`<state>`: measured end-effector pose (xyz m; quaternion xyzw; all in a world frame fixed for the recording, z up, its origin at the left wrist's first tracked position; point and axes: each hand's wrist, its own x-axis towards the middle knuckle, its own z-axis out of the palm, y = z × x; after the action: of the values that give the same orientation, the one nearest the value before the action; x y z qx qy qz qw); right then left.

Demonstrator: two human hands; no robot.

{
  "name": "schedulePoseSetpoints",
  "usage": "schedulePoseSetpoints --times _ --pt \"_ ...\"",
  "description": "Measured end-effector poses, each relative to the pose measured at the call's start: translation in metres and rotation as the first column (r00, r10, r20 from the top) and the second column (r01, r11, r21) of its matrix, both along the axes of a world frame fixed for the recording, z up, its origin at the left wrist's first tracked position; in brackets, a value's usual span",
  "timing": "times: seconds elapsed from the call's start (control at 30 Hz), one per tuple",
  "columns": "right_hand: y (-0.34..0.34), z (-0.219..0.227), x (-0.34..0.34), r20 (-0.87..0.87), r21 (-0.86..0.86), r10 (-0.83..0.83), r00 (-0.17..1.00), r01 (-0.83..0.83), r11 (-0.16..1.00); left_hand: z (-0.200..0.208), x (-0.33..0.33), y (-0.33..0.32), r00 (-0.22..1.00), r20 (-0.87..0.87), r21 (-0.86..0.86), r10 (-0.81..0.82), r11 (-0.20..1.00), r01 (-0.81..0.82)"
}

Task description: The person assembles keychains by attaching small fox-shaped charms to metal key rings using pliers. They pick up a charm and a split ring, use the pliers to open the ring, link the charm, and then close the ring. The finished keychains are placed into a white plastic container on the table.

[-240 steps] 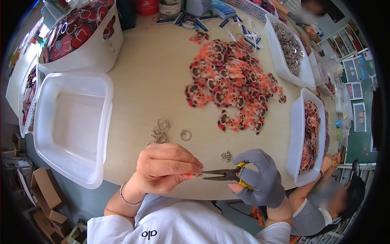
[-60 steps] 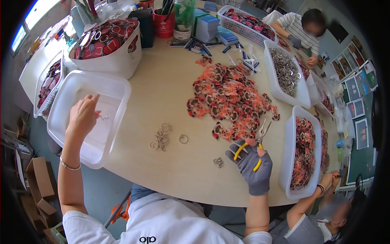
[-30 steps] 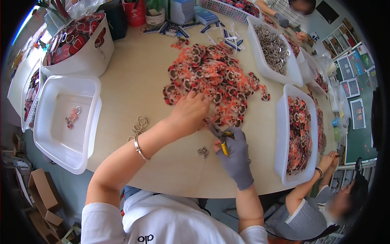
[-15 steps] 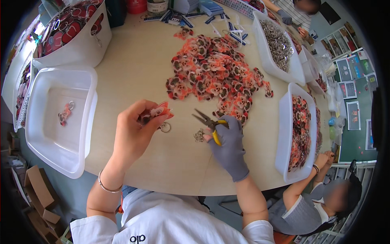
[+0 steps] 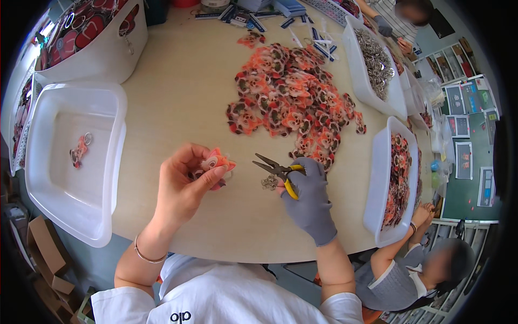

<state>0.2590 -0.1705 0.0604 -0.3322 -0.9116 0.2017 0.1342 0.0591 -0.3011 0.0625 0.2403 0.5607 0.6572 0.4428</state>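
Note:
Between thumb and fingers, my left hand (image 5: 186,181) pinches flat orange, white and dark animal-shaped charms (image 5: 214,163). My gloved right hand (image 5: 310,200) is wrapped round yellow-handled pliers (image 5: 279,169), whose jaws stand apart and point toward the left hand. Beneath the jaws, by the right fingertips, lies a small heap of metal rings (image 5: 269,182). Beyond both hands spreads a big pile of the same charms (image 5: 294,94). In the white tub (image 5: 116,156) at the left lies one charm with a key ring (image 5: 80,151).
A tray of metal hardware (image 5: 373,65) stands at the far right, a tray of charms (image 5: 398,181) nearer. At the far left rises a bin of red key rings (image 5: 89,32). Packets (image 5: 253,21) lie at the back. Two other people (image 5: 399,281) work at the right.
The key ring that hung below my left hand is out of sight, and the charms there have turned. My right hand has barely moved, still holding the pliers. The view has shifted slightly.

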Motion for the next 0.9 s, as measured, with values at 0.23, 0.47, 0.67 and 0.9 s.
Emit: schedulePoseSetpoints --times 0.23,0.47,0.67,0.9 --pt "0.004 -0.001 -0.001 -0.091 -0.191 -0.088 0.992 0.070 0.979 0.000 0.001 -0.002 0.998 0.063 0.007 -0.031 1.000 0.030" --pt "0.009 0.000 -0.006 -0.094 -0.056 -0.071 0.993 0.066 0.996 0.002 0.002 -0.003 0.997 0.078 0.008 -0.025 1.000 0.024" --pt "0.017 0.004 -0.003 -0.037 0.100 -0.025 0.999 0.029 0.995 0.000 0.006 -0.001 0.995 0.100 0.024 -0.011 1.000 0.008" --pt "0.018 -0.001 0.011 -0.039 0.109 -0.167 0.985 0.170 0.979 0.000 0.006 -0.001 0.994 0.105 0.006 -0.013 1.000 0.013"
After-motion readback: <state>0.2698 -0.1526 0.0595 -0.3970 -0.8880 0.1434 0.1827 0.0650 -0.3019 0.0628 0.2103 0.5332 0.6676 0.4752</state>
